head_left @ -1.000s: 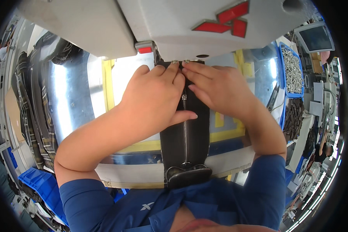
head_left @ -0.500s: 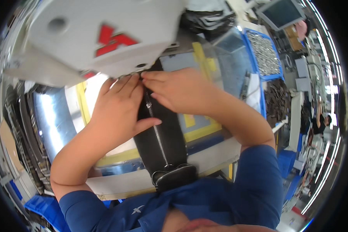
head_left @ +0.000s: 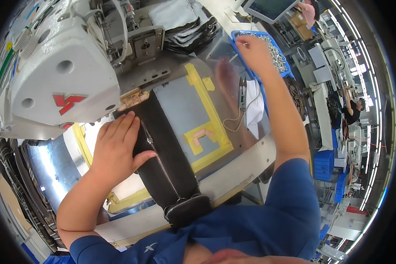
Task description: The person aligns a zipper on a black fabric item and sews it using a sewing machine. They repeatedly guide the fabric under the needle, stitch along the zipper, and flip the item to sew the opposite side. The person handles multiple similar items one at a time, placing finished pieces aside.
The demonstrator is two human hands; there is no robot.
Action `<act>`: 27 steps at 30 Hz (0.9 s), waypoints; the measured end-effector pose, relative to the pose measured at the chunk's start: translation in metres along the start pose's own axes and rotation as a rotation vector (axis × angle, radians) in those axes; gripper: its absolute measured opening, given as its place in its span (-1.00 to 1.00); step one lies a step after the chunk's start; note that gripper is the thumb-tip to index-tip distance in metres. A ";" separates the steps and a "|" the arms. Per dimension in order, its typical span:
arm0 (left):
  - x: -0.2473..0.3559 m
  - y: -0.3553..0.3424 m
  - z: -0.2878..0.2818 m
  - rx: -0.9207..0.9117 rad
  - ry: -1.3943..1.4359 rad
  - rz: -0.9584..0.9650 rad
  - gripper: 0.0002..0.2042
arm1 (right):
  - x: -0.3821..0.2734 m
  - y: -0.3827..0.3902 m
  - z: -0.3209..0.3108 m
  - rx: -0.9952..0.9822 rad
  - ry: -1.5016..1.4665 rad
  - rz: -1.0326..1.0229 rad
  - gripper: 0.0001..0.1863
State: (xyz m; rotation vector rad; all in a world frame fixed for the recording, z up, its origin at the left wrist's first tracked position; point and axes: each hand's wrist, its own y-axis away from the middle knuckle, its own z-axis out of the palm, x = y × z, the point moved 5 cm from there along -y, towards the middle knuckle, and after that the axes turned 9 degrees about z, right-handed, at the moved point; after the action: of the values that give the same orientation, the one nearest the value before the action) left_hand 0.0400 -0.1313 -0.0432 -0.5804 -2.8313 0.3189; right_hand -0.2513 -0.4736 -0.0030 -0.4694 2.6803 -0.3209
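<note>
A long black fabric piece (head_left: 169,152) with a silver metal zipper (head_left: 162,166) down its middle lies across the machine bed. The zipper's slider (head_left: 150,141) sits toward the far end, and the near end folds into a rounded flap with another zipper. My left hand (head_left: 116,147) rests flat on the fabric's left side, fingers stretched out, thumb beside the zipper. Out to the far right, my right hand (head_left: 254,53) is over a blue tray (head_left: 287,66) of small silver metal parts (head_left: 276,57). Its fingers are curled together, and what they hold, if anything, is hidden.
A white sewing machine head (head_left: 61,88) overhangs the far left. Thread snips (head_left: 242,94), a white paper (head_left: 254,110) and a cord lie right of the yellow-taped template (head_left: 215,132). Stacked dark fabric pieces (head_left: 185,37) are at the back; a monitor (head_left: 270,9) stands beyond.
My right hand has left the fabric beside the machine head and moved far right to the blue tray. The left hand stays flat on the fabric. The view has shifted.
</note>
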 end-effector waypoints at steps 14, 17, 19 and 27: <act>0.009 0.007 -0.007 0.067 0.015 0.097 -0.38 | -0.014 0.005 -0.005 0.086 0.042 -0.106 -0.85; 0.007 0.009 -0.005 0.065 0.042 0.079 -0.40 | -0.119 0.064 0.012 -0.321 -0.492 -0.024 -0.89; 0.006 0.011 -0.004 0.096 0.048 0.071 -0.40 | -0.177 0.102 0.024 -0.560 -0.626 -0.149 -0.85; 0.000 0.008 -0.002 0.103 0.082 0.028 -0.34 | -0.217 0.141 0.068 -0.607 -0.551 -0.497 -0.86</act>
State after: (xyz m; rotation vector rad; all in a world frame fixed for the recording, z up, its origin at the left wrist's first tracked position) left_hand 0.0432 -0.1237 -0.0430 -0.5981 -2.7120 0.4324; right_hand -0.0744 -0.2750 -0.0293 -1.2065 2.0440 0.4515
